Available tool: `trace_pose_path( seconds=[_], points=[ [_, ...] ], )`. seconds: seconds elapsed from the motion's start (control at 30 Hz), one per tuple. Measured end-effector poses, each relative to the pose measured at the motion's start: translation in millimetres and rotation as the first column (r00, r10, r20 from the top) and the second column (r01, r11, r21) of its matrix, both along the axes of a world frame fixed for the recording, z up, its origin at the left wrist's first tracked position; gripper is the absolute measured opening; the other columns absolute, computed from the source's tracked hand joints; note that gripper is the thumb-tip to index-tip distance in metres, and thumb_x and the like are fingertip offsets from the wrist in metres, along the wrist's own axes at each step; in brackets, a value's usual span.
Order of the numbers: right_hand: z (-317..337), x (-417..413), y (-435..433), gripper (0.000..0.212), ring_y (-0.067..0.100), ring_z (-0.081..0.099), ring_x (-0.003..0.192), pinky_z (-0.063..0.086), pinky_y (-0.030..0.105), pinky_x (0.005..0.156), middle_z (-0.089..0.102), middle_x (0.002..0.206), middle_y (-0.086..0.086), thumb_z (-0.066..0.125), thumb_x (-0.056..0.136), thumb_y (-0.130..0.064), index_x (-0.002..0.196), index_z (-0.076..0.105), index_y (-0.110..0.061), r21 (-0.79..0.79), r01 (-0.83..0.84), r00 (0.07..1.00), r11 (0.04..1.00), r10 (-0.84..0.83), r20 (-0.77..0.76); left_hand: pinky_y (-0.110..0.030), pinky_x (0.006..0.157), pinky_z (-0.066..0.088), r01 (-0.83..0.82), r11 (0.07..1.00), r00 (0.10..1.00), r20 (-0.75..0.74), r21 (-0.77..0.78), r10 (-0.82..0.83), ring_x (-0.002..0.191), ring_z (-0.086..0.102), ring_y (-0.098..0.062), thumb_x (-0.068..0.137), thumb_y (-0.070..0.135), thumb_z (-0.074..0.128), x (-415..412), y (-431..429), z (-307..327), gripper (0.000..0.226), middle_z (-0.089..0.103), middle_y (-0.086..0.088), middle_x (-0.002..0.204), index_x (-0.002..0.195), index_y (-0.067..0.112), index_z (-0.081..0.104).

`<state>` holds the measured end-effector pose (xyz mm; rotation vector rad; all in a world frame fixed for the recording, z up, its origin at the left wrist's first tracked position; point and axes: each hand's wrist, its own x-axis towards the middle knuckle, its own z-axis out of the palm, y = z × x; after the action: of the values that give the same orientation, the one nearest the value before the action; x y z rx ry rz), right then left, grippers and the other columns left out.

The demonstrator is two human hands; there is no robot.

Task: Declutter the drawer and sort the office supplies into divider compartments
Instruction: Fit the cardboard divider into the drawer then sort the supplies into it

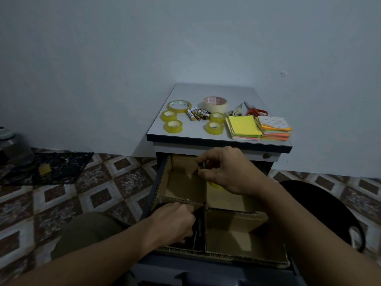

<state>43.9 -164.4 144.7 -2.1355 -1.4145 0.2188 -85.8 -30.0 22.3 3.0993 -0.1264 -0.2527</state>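
Drawer (pixel 226 263) pulled out beneath the cabinet top (pixel 206 90), fitted with a cardboard divider (pixel 205 221) making four compartments.

Right hand (pixel 224 170) over the far half, thumb and forefinger pinching a small dark item (pixel 201 165), the other fingers loosely curled behind. Hangs just above the divider's middle wall, at the junction of far-left and far-right. Directly under the palm, in the far-right compartment, a yellow tape roll (pixel 215 185), mostly hidden by the wrist. Down and to the left of the pinch, the far-left compartment, cardboard floor in view. Needs only a slight shift left or right to settle which side of the wall takes the item.

Left hand (pixel 171 220) low in the near-left compartment, knuckles up, fingers curled down among dark slender things (pixel 199 230). Long axis of these running near to far, close along the middle wall. Too dim there to tell whether gripping them or only touching.

Right hand plainly the nearer to both far compartments; left hand busy at the front.

On the cabinet top, well apart from either hand: tape rolls (pixel 173 126), batteries (pixel 198 114), scissors (pixel 255 110) and sticky notes (pixel 244 125) stacked at the right edge. Sorting judged barely begun, with most supplies not yet in the drawer.
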Motion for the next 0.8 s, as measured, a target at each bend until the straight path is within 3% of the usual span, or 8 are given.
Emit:
trace_pose_path(
  seconds=[0.17, 0.47, 0.57, 0.67, 0.8],
  points=[
    [-12, -2, -5, 0.032, 0.0, 0.061, 0.092, 0.048, 0.011, 0.069, 0.066, 0.108, -0.01, 0.067, 0.091, -0.029, 0.123, 0.065, -0.027, -0.025, 0.023, 1.0, 0.999, -0.023, 0.005, -0.038, 0.08, 0.055, 0.016, 1.0, 1.0, -0.014, -0.015, -0.016, 0.094, 0.061, -0.023, 0.092, 0.037, 0.063, -2, 4, -4, 0.033, 0.059, -0.006, 0.111, 0.103, 0.006, 0.069],
    [-16, -5, -9, 0.032, -0.002, 0.06, 0.087, 0.045, 0.009, 0.064, 0.064, 0.103, -0.013, 0.066, 0.092, -0.028, 0.124, 0.065, -0.026, -0.027, 0.032, 0.999, 0.999, -0.033, -0.011, -0.04, 0.077, 0.055, 0.042, 0.994, 0.999, -0.029, 0.097, -0.04, 0.096, 0.062, -0.029, 0.087, 0.043, 0.067, 0, -5, 2, 0.043, 0.06, -0.009, 0.114, 0.11, 0.007, 0.065],
    [-17, -6, -8, 0.033, -0.002, 0.06, 0.087, 0.046, 0.01, 0.065, 0.063, 0.102, -0.013, 0.067, 0.092, -0.029, 0.125, 0.065, -0.026, -0.023, 0.034, 0.999, 0.999, -0.034, -0.007, -0.036, 0.071, 0.049, 0.045, 0.993, 0.999, -0.014, 0.106, -0.043, 0.091, 0.062, -0.03, 0.089, 0.04, 0.064, 0, -7, 6, 0.038, 0.062, -0.011, 0.108, 0.103, 0.004, 0.067],
    [-20, -6, -9, 0.032, -0.002, 0.059, 0.087, 0.046, 0.01, 0.067, 0.064, 0.101, -0.013, 0.067, 0.091, -0.031, 0.123, 0.065, -0.027, -0.023, 0.038, 0.999, 0.999, -0.038, -0.001, -0.035, 0.071, 0.053, 0.055, 0.994, 0.998, -0.003, 0.097, -0.055, 0.087, 0.063, -0.026, 0.091, 0.043, 0.059, -5, -2, 6, 0.037, 0.063, -0.008, 0.105, 0.098, 0.007, 0.067],
    [-23, -7, -15, 0.029, -0.003, 0.058, 0.089, 0.045, 0.011, 0.071, 0.063, 0.103, -0.014, 0.068, 0.091, -0.031, 0.12, 0.066, -0.029, -0.035, 0.045, 0.999, 0.998, -0.046, -0.008, -0.032, 0.067, 0.055, 0.043, 0.997, 0.994, 0.099, 0.06, -0.049, 0.076, 0.061, -0.013, 0.097, 0.048, 0.043, -11, 9, 26, 0.04, 0.065, 0.002, 0.095, 0.092, 0.018, 0.068]
  ],
)
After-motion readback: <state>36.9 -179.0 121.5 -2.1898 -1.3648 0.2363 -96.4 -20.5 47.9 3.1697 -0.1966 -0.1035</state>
